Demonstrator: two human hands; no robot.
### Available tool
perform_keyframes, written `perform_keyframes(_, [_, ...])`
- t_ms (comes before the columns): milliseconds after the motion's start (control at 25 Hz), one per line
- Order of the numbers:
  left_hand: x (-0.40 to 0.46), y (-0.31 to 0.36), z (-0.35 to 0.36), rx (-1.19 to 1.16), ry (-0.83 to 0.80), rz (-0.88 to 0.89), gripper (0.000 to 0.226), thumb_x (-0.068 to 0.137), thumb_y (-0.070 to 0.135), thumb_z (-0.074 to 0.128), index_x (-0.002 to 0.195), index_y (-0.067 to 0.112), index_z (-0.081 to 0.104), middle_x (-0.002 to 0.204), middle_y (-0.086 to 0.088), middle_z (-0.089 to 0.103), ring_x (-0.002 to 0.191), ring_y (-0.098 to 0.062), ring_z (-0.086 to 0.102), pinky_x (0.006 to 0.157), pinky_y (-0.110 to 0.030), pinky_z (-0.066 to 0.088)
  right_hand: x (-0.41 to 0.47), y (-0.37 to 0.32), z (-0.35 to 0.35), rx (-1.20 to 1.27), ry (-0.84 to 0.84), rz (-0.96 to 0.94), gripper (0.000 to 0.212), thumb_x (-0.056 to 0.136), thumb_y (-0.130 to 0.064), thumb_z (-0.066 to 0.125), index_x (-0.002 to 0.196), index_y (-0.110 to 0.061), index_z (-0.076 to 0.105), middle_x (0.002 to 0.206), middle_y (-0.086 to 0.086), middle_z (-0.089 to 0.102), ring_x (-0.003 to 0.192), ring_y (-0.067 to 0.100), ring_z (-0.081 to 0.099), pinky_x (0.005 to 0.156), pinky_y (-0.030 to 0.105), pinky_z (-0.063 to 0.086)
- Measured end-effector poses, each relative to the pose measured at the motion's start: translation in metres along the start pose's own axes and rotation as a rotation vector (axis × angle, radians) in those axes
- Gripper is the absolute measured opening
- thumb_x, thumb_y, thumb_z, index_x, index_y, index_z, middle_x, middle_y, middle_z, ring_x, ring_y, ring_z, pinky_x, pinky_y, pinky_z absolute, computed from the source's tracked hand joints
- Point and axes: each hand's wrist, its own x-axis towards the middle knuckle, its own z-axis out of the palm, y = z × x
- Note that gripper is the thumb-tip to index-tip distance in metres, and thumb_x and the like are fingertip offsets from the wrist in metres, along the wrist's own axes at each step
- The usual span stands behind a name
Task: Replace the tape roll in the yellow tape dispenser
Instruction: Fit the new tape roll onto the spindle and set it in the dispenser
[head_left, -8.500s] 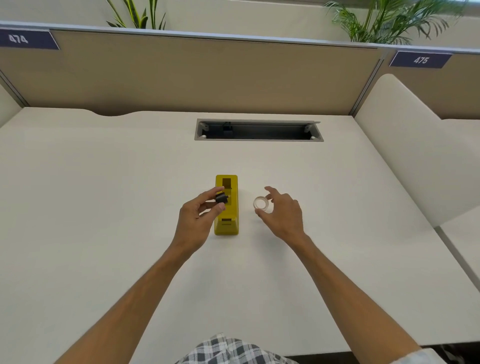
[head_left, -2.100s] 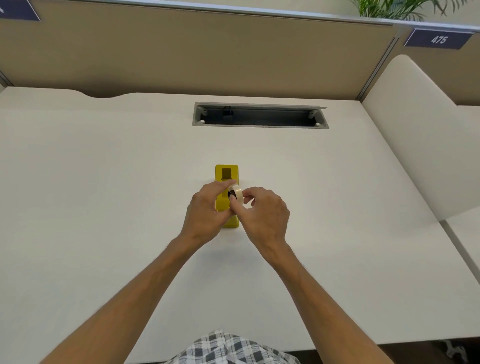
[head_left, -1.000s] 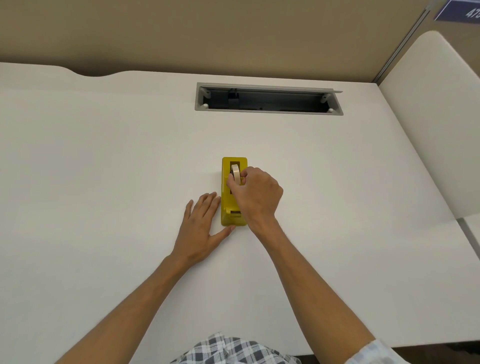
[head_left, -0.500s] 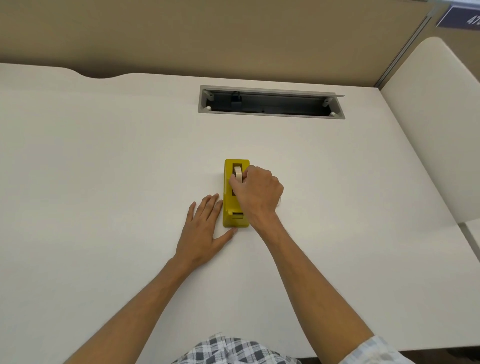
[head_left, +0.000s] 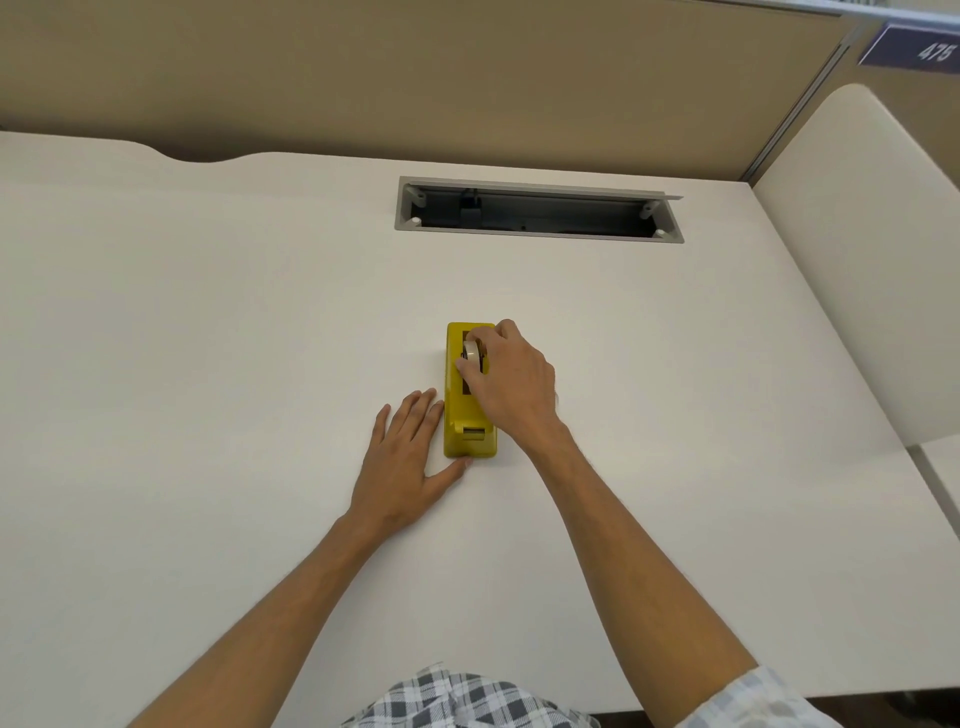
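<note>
The yellow tape dispenser (head_left: 460, 415) lies lengthwise on the white desk (head_left: 208, 338), its cutter end nearest me. A pale tape roll (head_left: 471, 349) stands on edge in the dispenser's slot, on a dark core. My right hand (head_left: 511, 384) reaches over the dispenser from the right, thumb and fingers closed on the roll. My left hand (head_left: 405, 462) rests flat on the desk against the dispenser's left side, fingers spread, thumb touching its near corner. The slot's lower part is hidden by my right hand.
A grey open cable tray (head_left: 537, 210) is cut into the desk behind the dispenser. A tan partition (head_left: 415, 78) closes the back. A cream side panel (head_left: 862, 249) rises at the right, below a sign reading 475 (head_left: 930, 51).
Earlier both hands joined the roll and dark core above the dispenser. Since then my left hand went flat on the desk, and my right hand moved the roll into the slot.
</note>
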Motion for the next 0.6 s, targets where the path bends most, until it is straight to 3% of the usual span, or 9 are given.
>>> perform_keyframes(240, [0.000,0.001,-0.001,-0.009,-0.018,-0.005,0.084,0.086,0.069,0.028,0.151,0.016,0.023,0.159,0.000,0.023,0.148,-0.014,0.013,0.121,-0.040,0.004,-0.005,0.005,0.000,0.022,-0.018,-0.028,0.041,0.087,-0.041,0.061,0.124,-0.023,0.058,0.119,-0.002,0.053,0.094,0.024,0.061,0.075,0.040,0.052])
perform_keyframes(440, [0.000,0.001,-0.001,-0.006,-0.022,0.000,0.083,0.087,0.069,0.026,0.152,0.018,0.020,0.159,0.001,0.023,0.148,-0.014,0.013,0.121,-0.040,0.005,-0.004,0.019,-0.009,0.059,-0.139,-0.118,0.053,0.082,-0.036,0.063,0.133,-0.027,0.052,0.129,-0.004,0.048,0.097,0.021,0.060,0.074,0.032,0.048])
perform_keyframes(600, [0.000,0.001,-0.002,-0.003,-0.023,-0.003,0.083,0.086,0.069,0.027,0.152,0.018,0.021,0.159,0.001,0.023,0.148,-0.014,0.014,0.121,-0.039,0.006,0.004,0.022,-0.016,0.061,-0.171,-0.145,0.047,0.088,-0.037,0.063,0.132,-0.026,0.053,0.129,-0.002,0.048,0.097,0.023,0.061,0.080,0.038,0.052])
